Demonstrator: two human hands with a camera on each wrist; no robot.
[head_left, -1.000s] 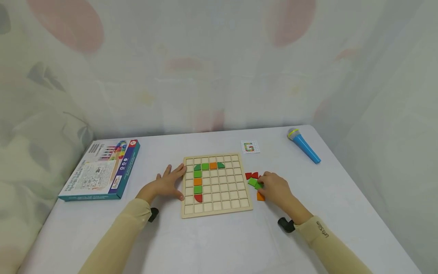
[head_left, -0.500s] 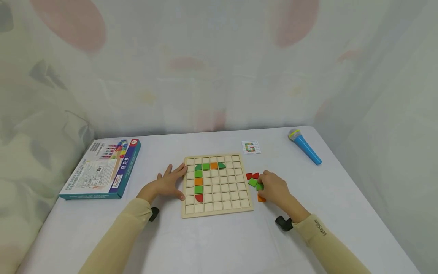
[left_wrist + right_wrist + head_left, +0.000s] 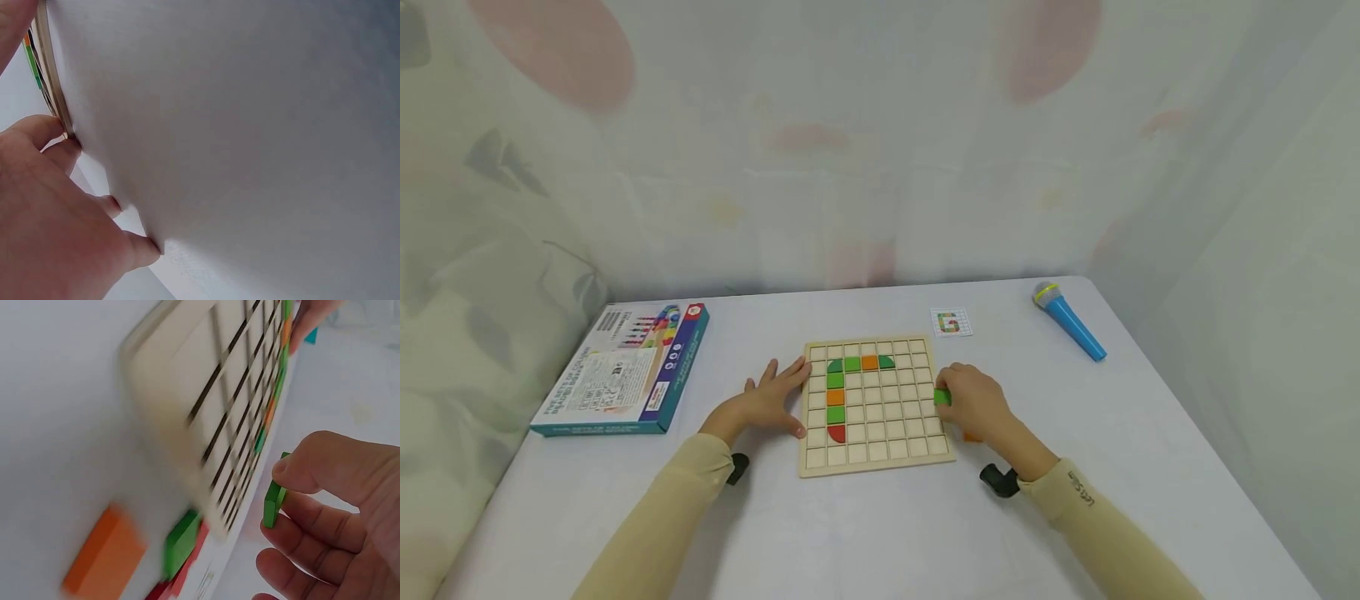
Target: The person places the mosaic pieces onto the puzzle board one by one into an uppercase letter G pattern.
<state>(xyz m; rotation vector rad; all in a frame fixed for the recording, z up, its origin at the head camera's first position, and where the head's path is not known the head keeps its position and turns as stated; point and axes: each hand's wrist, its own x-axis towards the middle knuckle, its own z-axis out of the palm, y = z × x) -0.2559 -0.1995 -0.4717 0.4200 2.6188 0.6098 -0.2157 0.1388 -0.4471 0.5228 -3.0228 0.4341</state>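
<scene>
My right hand (image 3: 973, 402) pinches a green square tile (image 3: 942, 397) between thumb and fingers, at the right edge of a wooden grid board (image 3: 880, 469). In the right wrist view that tile stands tilted in the fingertips. My left hand (image 3: 762, 407) lies with fingers spread, its fingertips and thumb touching the board's left edge. Set in the grid are green and orange square tiles, dark green rounded pieces and a red rounded piece (image 3: 837, 433). On the table under my right hand lie an orange tile (image 3: 103, 556), another green tile (image 3: 181, 545) and red pieces, partly hidden.
Behind the board lies a small card (image 3: 951, 322) with a coloured G pattern on a grid. A blue toy microphone (image 3: 1070, 323) is at the back right. On the left lies a flat printed box (image 3: 617, 371). Fabric walls surround the white table (image 3: 865, 542).
My right hand has picked up a green tile from the loose pieces and moved left with it to the board's right edge. The left hand stays in place.
</scene>
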